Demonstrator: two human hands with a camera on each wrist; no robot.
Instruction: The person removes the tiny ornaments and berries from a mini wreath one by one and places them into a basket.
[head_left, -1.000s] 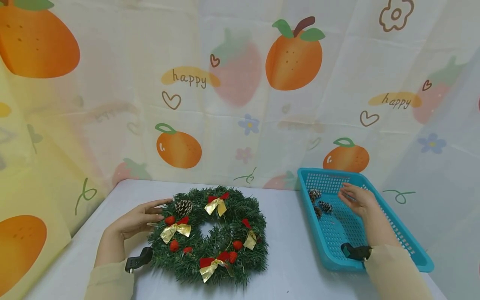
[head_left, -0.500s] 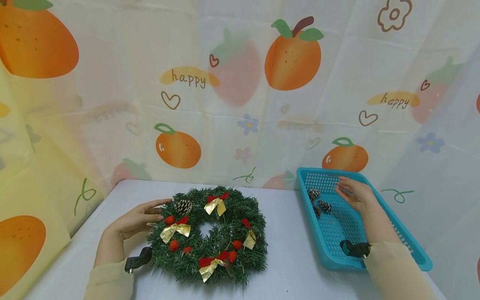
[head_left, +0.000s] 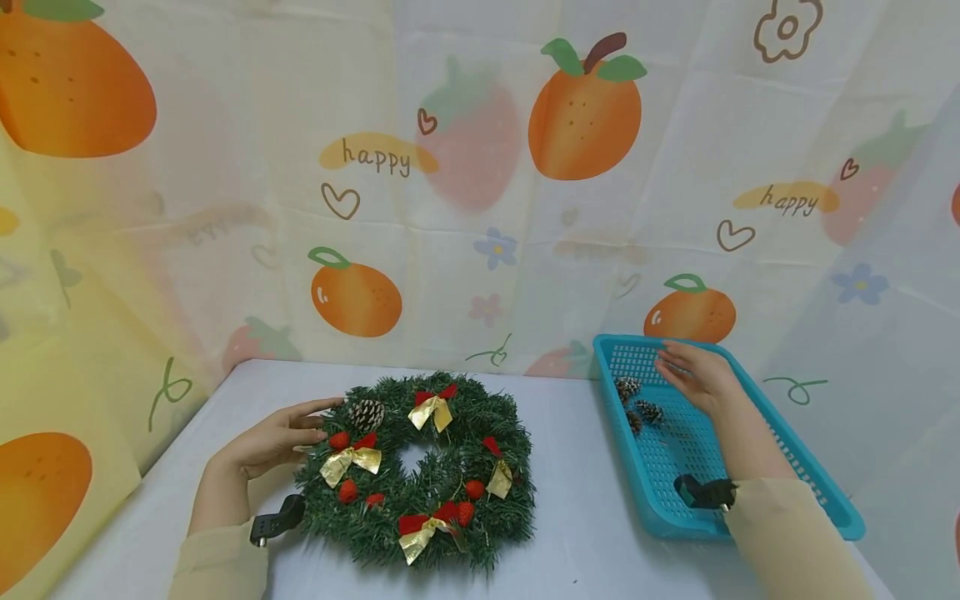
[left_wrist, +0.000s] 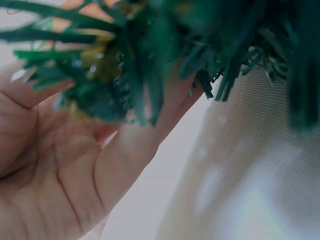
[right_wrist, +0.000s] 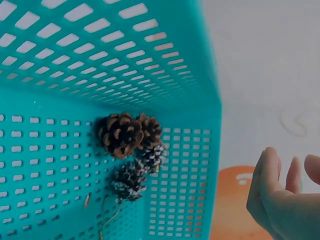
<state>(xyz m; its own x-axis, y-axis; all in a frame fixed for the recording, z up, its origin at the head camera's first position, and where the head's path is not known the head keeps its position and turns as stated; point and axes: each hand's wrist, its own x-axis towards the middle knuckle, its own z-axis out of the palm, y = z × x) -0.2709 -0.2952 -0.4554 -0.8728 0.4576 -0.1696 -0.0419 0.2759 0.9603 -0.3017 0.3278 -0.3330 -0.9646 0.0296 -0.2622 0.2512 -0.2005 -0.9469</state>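
Observation:
A green Christmas wreath [head_left: 448, 477] lies flat on the table, dressed with red-and-gold bows, red berries and one white-tipped pinecone [head_left: 367, 415]. My left hand [head_left: 270, 437] rests against its left edge, fingers stretched out; in the left wrist view the green needles [left_wrist: 142, 55] cover part of those fingers. Over the far part of a blue plastic basket [head_left: 633, 471] hovers my right hand [head_left: 697, 377], fingers loosely bent and holding nothing. Several pinecones [head_left: 648, 412] lie inside along the basket's left side. The right wrist view shows brown pinecones [right_wrist: 120, 135] beside frosted ones [right_wrist: 129, 181].
A white cloth covers the table [head_left: 566, 500]. Behind it hangs a curtain [head_left: 480, 292] printed with oranges, strawberries and hearts. The basket's raised walls stand around the pinecones. Black camera mounts [head_left: 277, 520] sit on both wrists.
My right hand has moved a little to the left and farther back over the basket. The left hand, wreath and pinecones have stayed in place.

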